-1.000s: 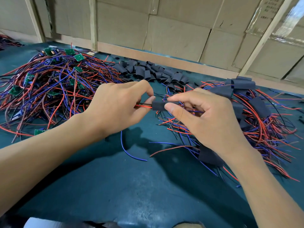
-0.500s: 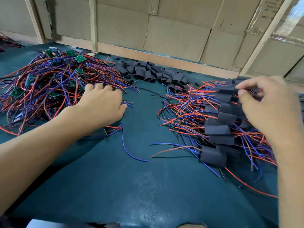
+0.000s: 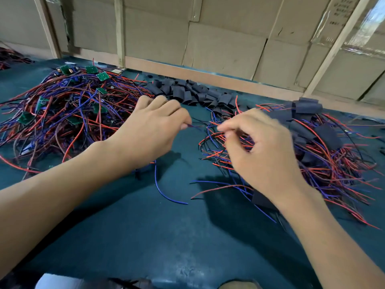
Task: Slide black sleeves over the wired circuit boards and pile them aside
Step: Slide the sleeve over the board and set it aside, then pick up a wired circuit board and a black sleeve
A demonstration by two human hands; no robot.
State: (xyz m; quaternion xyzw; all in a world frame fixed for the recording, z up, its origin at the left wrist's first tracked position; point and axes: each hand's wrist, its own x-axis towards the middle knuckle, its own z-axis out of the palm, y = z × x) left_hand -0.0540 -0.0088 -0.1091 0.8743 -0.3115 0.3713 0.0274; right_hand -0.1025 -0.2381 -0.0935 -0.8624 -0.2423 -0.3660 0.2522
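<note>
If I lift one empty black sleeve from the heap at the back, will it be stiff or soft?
Probably soft and light: the black sleeves lie flattened and creased. Likely hard to roll, since they look flat rather than round.

**Cardboard Wall Behind a Dark Teal Table**

The table had a dark teal top that gave a faint sheen near its front edge. Along its far side ran a low wooden rail. Behind that stood a wall of flattened cardboard panels, creased and taped at the seams, held by pale wooden battens, some upright and some slanted. Clear tape at the upper right caught the light.
</note>
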